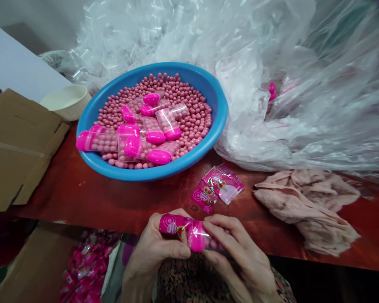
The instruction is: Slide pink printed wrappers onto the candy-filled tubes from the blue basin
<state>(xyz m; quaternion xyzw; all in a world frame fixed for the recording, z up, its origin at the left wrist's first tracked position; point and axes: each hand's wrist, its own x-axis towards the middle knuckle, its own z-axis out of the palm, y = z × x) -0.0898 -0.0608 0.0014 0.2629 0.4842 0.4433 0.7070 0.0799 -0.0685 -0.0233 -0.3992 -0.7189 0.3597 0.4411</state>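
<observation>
My left hand (159,246) pinches a magenta printed plastic sleeve (170,224). Closed around a small clear candy container (198,237) is my right hand (236,248); the container lies on its side, pink cap toward the left hand, and pink balls show through its wall. The sleeve's right end meets or overlaps the cap; I cannot tell how far. Just beyond my hands, several flat printed sleeves (225,185) lie on the red table (139,206). A blue basin (221,105) farther off holds loose pink balls (192,109) and several pink-capped containers (156,136).
Clear plastic bags (297,126) heap up behind and right of the basin. A crumpled beige cloth (309,202) lies at right. Left are a cream bowl (66,101) and a cardboard box (19,143). Below the table edge, a carton holds many pink wrapped pieces (85,269).
</observation>
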